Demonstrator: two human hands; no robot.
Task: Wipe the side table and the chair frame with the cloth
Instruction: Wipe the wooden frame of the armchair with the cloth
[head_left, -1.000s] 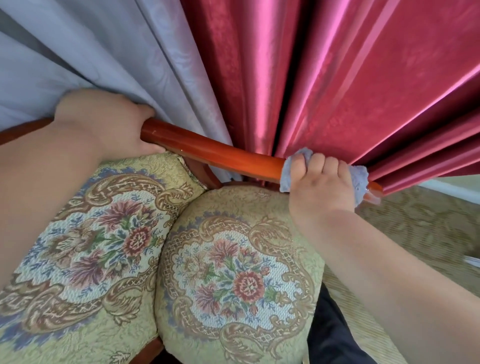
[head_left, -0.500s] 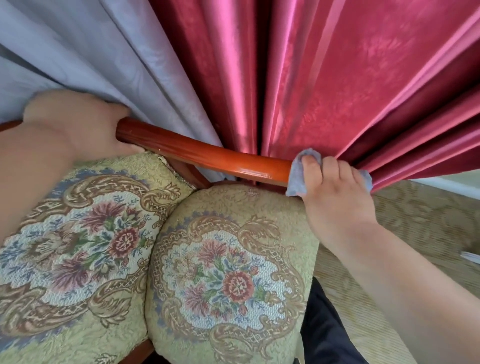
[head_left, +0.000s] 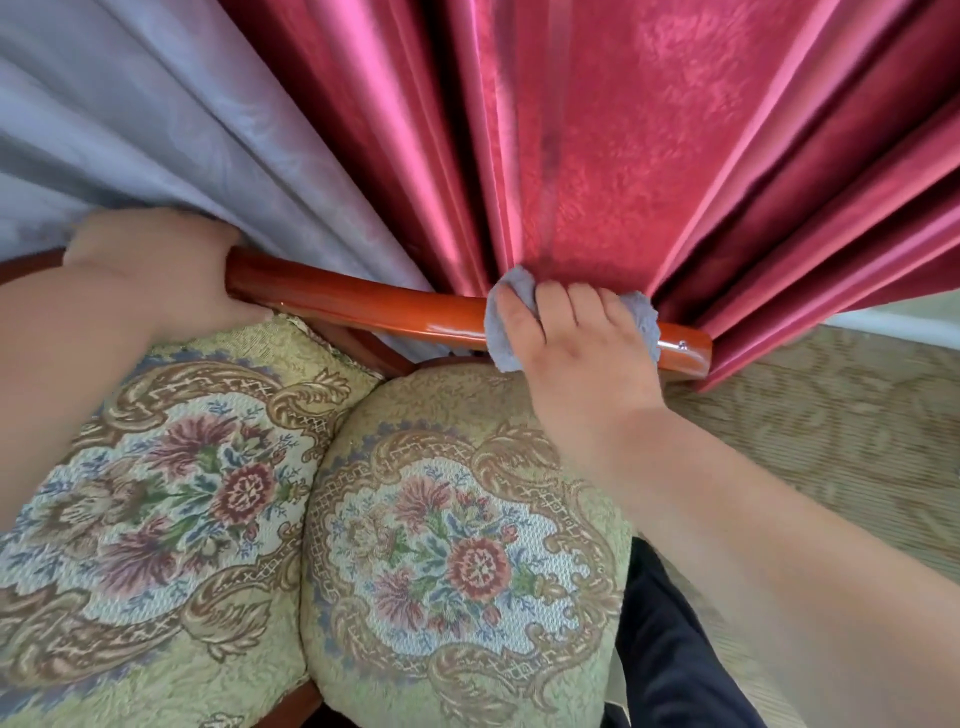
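The right hand (head_left: 582, 353), closed round the cloth (head_left: 501, 338), has slid back along the chair frame (head_left: 374, 306) (end now exposed); the left hand (head_left: 156, 270) apparently grips it, so wiping continues.

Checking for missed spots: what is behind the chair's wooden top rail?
Behind the wooden rail hang a red curtain and a pale grey curtain, both touching it. The wall or window behind them is covered.

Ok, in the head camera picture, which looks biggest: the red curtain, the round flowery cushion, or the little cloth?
1. red curtain
2. round flowery cushion
3. cloth, partly hidden by the right hand
The cushion is nearer, but the curtain still looks bigger.
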